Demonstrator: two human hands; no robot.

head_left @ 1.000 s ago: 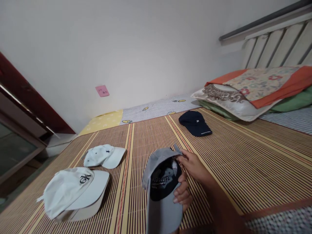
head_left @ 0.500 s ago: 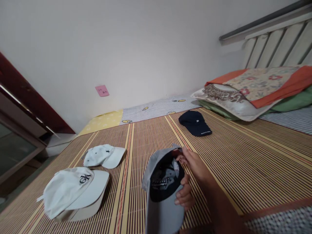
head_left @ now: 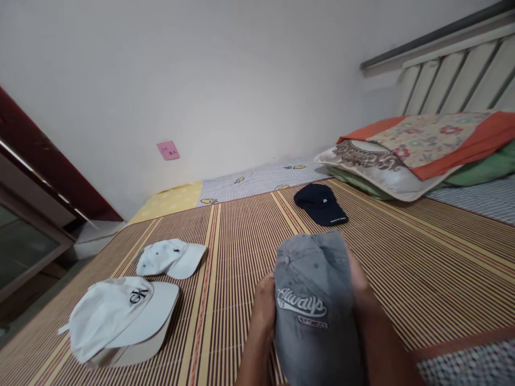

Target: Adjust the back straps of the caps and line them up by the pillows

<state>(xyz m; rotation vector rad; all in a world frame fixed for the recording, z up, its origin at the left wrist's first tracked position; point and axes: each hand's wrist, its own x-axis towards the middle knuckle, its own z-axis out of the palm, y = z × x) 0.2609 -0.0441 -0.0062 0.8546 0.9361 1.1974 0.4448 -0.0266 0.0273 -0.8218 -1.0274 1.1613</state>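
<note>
A grey baseball cap with white "Always" lettering is held up in front of me, its crown outward. My left hand grips its left side, fingers mostly hidden behind the cap. On the opposite edge my right hand holds the cap, its fingers likewise out of sight. Beyond it a navy cap lies on the striped mat. To the left rest a small white cap and a larger white cap, which has another brim showing beneath its own.
Pillows with an orange flowered cover sit at the back right, near a radiator. A pink note is stuck to the wall. Red-framed furniture stands at the left.
The grey cap has turned from its inside to its outer crown facing me and shifted right. My left hand has come into view at its left side. The other caps stay put.
</note>
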